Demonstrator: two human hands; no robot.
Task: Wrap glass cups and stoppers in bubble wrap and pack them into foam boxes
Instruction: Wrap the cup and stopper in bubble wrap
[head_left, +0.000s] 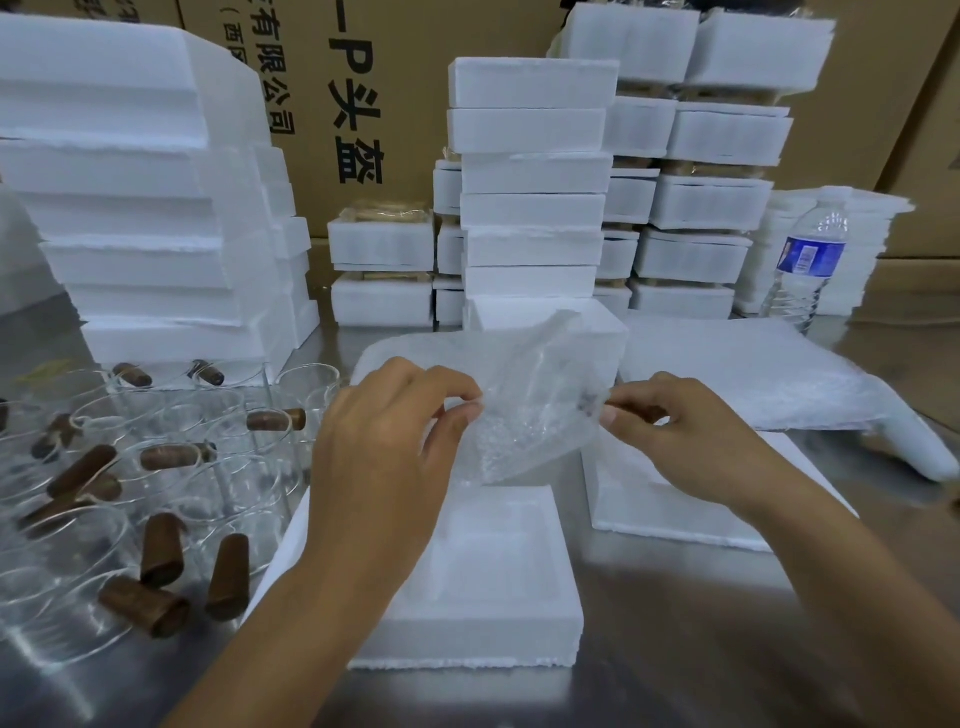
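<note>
My left hand (387, 447) pinches the left edge of a clear bubble wrap piece (524, 410) held up over the table. My right hand (685, 436) grips its right edge together with a brown stopper (631, 410) that pokes out between the fingers. Below the wrap lies an open foam box (498, 587) with a square recess. A second foam piece (670, 509) lies under my right wrist. At the left stand several clear glass cups (171, 431) with brown stoppers (163, 548) scattered on and among them.
Tall stacks of white foam boxes (532, 171) fill the back and a stack (145, 208) rises at the left. A pile of bubble wrap sheets (743, 374) lies at the right. A water bottle (808, 260) stands at the far right. Cardboard cartons (395, 78) form the back wall.
</note>
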